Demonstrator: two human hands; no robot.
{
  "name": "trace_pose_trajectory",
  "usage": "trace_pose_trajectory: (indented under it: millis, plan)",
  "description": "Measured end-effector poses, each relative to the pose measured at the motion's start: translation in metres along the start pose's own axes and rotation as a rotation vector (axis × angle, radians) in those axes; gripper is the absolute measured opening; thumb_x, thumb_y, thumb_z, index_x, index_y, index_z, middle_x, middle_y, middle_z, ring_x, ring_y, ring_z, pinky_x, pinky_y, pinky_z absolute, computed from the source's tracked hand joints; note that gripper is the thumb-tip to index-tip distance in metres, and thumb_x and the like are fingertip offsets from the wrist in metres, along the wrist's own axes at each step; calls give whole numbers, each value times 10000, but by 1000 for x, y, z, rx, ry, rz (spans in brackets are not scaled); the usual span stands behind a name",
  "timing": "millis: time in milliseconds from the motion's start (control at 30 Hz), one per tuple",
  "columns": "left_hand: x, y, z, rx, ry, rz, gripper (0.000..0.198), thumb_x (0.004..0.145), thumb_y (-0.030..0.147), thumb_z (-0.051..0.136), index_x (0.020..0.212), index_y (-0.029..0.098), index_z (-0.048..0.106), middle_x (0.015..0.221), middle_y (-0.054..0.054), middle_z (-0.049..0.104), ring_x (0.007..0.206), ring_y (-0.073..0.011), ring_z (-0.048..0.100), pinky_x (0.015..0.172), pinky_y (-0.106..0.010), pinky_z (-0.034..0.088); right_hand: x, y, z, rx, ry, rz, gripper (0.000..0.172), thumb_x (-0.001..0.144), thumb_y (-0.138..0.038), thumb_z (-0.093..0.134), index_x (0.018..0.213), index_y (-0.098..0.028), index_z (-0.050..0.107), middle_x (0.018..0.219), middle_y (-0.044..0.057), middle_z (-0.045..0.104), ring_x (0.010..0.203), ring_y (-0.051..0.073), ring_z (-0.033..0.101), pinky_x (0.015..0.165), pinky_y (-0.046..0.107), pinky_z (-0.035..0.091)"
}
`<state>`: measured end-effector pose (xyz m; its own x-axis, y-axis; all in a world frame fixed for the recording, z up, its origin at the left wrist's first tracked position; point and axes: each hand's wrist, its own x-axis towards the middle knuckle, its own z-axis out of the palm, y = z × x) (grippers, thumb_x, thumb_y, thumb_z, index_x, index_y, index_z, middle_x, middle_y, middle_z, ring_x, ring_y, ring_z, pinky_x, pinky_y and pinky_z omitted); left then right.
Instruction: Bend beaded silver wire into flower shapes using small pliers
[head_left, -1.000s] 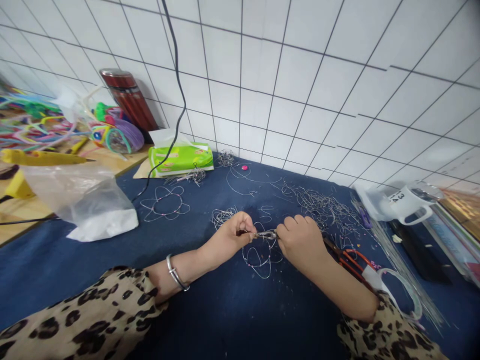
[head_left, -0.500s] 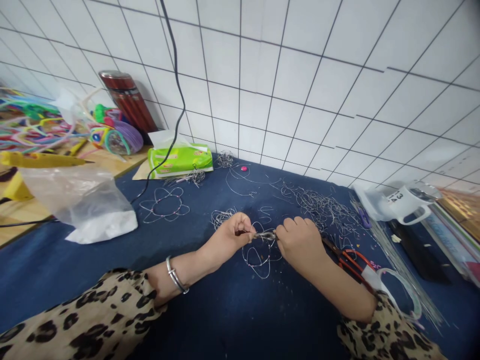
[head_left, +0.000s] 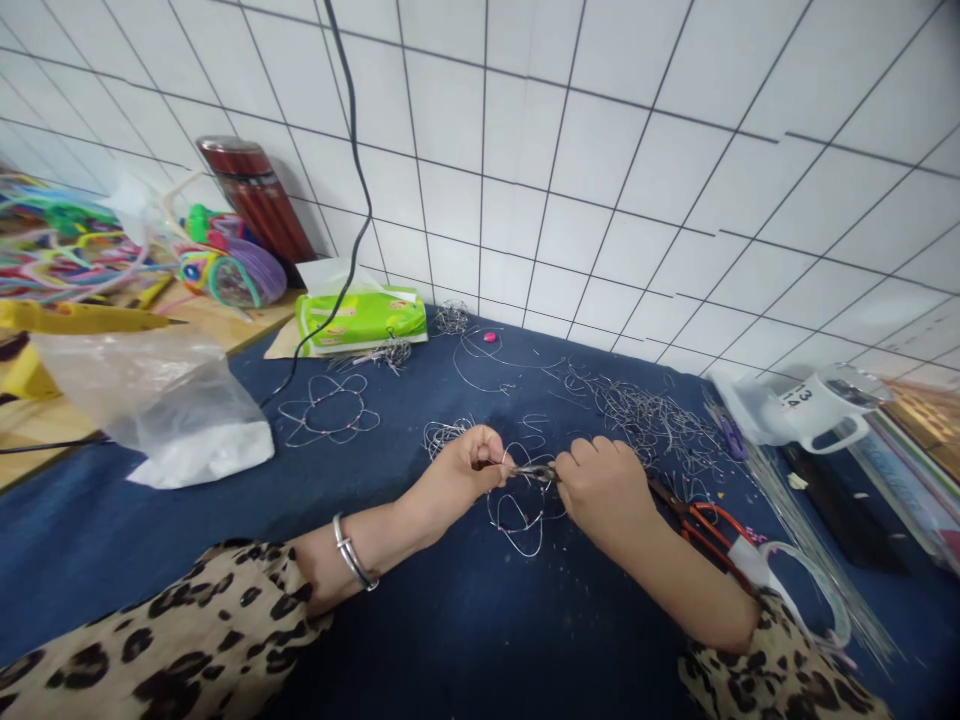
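Observation:
At the middle of the blue cloth, my left hand [head_left: 466, 468] pinches a thin wire flower frame [head_left: 517, 535] near its upper edge. My right hand [head_left: 604, 488] is closed around small metal pliers [head_left: 534, 470], whose jaws point left and meet the wire close to my left fingertips. The pliers' handles are hidden in my right fist. Looped wire petals with tiny pink beads hang below the jaws. To the left lies another wire flower [head_left: 330, 410], flat on the cloth, with a round centre and looped petals.
Loose bent wires [head_left: 637, 405] lie behind my right hand. Red-handled scissors [head_left: 709, 530], a coil of clear line [head_left: 832, 590] and straight wires [head_left: 817, 560] lie right, near a white mug [head_left: 825, 410]. Left are a plastic bag [head_left: 172, 400], green tissue pack [head_left: 360, 318] and yellow glue gun [head_left: 82, 318].
Both hands stay nearly in place, with the pliers still at the wire. The view has shifted very slightly, and the right hand sits a touch farther right.

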<state>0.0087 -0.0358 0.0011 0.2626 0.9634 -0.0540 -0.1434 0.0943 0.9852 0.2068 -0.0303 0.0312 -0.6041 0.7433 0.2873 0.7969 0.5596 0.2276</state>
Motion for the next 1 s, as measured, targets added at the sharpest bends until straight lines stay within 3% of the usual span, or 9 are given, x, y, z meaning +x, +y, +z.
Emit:
trace_pose_trajectory:
  millis: [533,1000]
  plan:
    - [4,1,-3,-65,-6,-41,174,704,75,544,800,177,441,728,22,565,640,-92,485,649,-252,376,2,-2,1,-56,93,3,163,805,-155,448,664,-174,527,663,46,472,681,167,335,611,318,174]
    - [5,-1,-5,-102,0,-49,179,686,79,558,787,177,449,731,17,583,624,-89,486,629,-244,370,3,-2,-2,-69,55,8,143,798,-143,454,677,-179,520,676,47,475,684,171,344,616,324,179]
